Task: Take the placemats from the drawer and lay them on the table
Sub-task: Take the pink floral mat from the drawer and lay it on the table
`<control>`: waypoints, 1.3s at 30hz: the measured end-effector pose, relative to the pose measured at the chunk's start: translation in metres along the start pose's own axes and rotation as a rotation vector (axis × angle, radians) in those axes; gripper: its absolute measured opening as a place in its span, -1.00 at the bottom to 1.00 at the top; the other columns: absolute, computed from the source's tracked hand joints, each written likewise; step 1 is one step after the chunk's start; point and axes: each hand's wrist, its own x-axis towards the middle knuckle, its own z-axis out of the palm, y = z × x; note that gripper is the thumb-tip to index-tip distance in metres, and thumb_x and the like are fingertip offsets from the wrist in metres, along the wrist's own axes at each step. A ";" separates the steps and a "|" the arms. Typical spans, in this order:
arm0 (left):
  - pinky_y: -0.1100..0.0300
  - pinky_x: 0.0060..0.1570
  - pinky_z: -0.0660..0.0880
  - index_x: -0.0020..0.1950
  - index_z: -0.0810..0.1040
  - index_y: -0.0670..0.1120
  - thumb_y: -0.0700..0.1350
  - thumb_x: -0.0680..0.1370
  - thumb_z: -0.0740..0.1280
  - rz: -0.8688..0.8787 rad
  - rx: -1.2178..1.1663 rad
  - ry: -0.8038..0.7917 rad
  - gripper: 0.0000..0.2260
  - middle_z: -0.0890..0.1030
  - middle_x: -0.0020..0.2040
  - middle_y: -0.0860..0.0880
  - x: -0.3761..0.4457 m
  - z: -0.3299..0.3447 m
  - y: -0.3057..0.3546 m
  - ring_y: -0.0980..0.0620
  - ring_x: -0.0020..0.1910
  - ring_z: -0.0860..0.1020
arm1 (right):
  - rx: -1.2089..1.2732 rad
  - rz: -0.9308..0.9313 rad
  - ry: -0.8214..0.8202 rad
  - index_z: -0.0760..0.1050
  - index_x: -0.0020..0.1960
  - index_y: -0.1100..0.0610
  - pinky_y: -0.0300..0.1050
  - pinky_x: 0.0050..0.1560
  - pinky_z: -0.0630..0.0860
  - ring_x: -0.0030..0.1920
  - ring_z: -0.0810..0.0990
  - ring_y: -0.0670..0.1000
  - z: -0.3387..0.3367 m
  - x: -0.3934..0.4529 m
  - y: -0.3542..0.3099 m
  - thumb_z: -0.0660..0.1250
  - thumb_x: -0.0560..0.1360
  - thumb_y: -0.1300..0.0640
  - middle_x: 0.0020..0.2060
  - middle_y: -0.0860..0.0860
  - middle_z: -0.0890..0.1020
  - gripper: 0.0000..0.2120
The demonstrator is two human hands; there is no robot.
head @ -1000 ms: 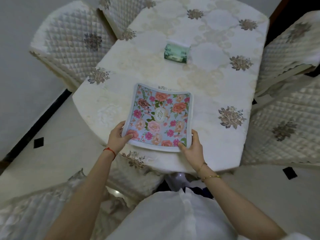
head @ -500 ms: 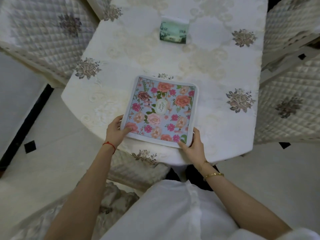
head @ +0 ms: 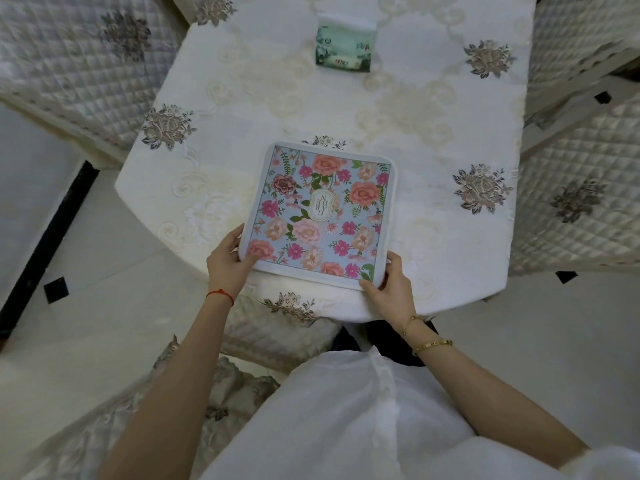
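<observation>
A square placemat (head: 322, 213) with pink and orange flowers on pale blue and a white border lies flat on the table (head: 433, 140), near its front edge. My left hand (head: 228, 261) grips the mat's near left corner, thumb on top. My right hand (head: 393, 287) grips the near right corner. The table is covered by a cream embroidered cloth. No drawer is in view.
A green tissue pack (head: 344, 46) sits at the far middle of the table. Quilted cream chairs stand at the left (head: 69, 64), the right (head: 581, 188) and tucked under the near edge (head: 277, 330). Pale floor tiles lie on both sides.
The placemat has come down from a curled, lifted position to lie flat on the table. The camera has moved closer and looks more steeply down. Both hands still hold the near corners.
</observation>
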 end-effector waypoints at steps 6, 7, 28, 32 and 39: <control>0.21 0.07 0.52 0.39 0.45 -0.08 -0.16 0.43 0.49 -0.012 0.128 0.102 -0.46 0.62 0.14 -0.07 0.001 0.008 -0.005 0.02 0.00 0.58 | -0.151 -0.024 0.045 0.34 0.31 0.10 0.04 0.15 0.52 0.14 0.50 0.02 -0.008 0.007 0.002 0.50 0.33 -0.03 0.14 0.03 0.52 -0.36; 0.18 0.10 0.51 0.39 0.44 -0.09 -0.16 0.44 0.49 -0.023 0.142 0.120 -0.46 0.61 0.17 -0.08 0.002 0.009 -0.005 0.00 0.02 0.57 | -0.222 -0.032 0.059 0.33 0.33 0.11 0.03 0.18 0.49 0.14 0.47 0.03 -0.010 0.009 0.002 0.51 0.31 -0.08 0.14 0.05 0.50 -0.31; -0.13 0.51 0.00 0.55 0.14 -0.11 -0.09 0.62 0.17 0.450 0.753 -0.195 -0.50 0.15 0.55 -0.14 0.162 0.069 0.066 -0.13 0.54 0.08 | -0.674 -0.299 0.058 -0.01 0.58 0.09 0.14 0.54 -0.20 0.57 -0.10 0.13 0.000 0.193 -0.080 0.02 0.62 -0.16 0.58 0.07 0.02 -0.38; -0.09 0.53 -0.11 0.58 0.04 -0.04 0.00 0.67 0.07 0.521 0.869 -0.270 -0.51 0.04 0.59 -0.08 0.177 0.075 0.061 -0.08 0.57 -0.04 | -0.748 -0.363 0.040 -0.06 0.58 0.06 0.11 0.54 -0.23 0.57 -0.11 0.12 0.004 0.196 -0.069 0.01 0.63 -0.17 0.58 0.04 0.00 -0.38; -0.06 0.53 -0.17 0.59 -0.06 0.01 0.07 0.67 -0.02 0.647 0.976 -0.313 -0.50 -0.06 0.60 -0.03 0.187 0.074 0.043 -0.05 0.57 -0.13 | -0.760 -0.384 0.116 -0.03 0.58 0.06 0.14 0.55 -0.10 0.58 -0.07 0.08 0.007 0.192 -0.050 0.02 0.64 -0.16 0.58 0.04 0.04 -0.40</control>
